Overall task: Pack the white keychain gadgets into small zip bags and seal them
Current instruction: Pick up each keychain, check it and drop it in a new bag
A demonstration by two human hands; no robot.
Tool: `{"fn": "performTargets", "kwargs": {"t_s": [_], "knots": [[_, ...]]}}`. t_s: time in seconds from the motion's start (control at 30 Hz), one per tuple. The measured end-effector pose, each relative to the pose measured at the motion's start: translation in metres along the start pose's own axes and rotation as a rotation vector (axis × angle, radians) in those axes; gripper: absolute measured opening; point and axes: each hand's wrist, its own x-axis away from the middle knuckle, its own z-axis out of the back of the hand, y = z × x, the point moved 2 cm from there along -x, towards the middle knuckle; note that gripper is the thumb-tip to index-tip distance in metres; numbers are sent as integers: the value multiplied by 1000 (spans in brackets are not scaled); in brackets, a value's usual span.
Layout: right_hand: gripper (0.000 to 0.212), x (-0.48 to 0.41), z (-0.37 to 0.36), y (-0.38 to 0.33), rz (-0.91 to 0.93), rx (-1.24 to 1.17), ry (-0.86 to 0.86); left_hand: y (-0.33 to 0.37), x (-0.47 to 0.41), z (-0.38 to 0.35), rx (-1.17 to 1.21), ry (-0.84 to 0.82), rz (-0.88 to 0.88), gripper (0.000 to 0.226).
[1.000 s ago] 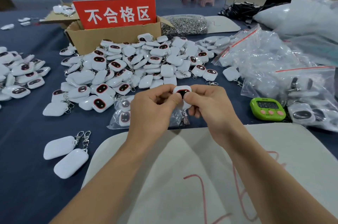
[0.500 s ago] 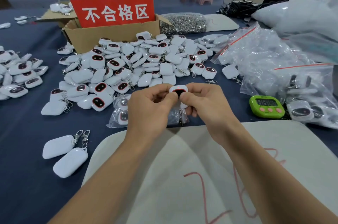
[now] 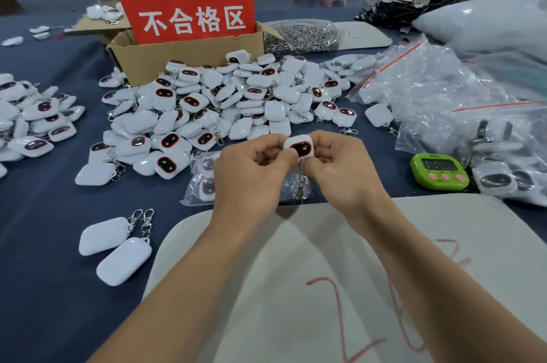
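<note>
Left hand point(image 3: 251, 182) and right hand point(image 3: 340, 173) pinch one gadget point(image 3: 300, 147) above the board's point(image 3: 296, 288) far edge. Two spare gadgets point(image 3: 124, 265) lie just left of it.

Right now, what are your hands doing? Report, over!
Left hand and right hand both pinch one gadget, screen up, clip dangling. Bag on it: cannot tell. Bagged gadgets lie just beyond the hands.

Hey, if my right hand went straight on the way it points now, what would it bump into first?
Probably your left hand. The right hand points up-left across the white gadget that both pinch, so that hand lies directly in its line; the gadget pile sits farther back.
</note>
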Motion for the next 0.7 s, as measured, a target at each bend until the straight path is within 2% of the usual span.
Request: {"fn": "performTargets", "kwargs": {"t_s": [0.1,0.23,0.33,0.37,0.5,0.7], "knots": [[24,0,-1,0,32,12,47,0,-1,1,-16,33,-25,14],[25,2,-2,-3,94,5,184,2,2,2,-47,140,-57,8],[29,8,-6,-7,193,107,209,3,4,5,-107,137,-71,42],[30,10,-8,-9,212,127,195,2,3,5,-107,124,-74,47],[37,11,-6,-13,236,108,187,0,1,4,40,54,-68,27],[39,9,1,-13,262,64,217,-5,-5,2,126,10,-71,27]]}}
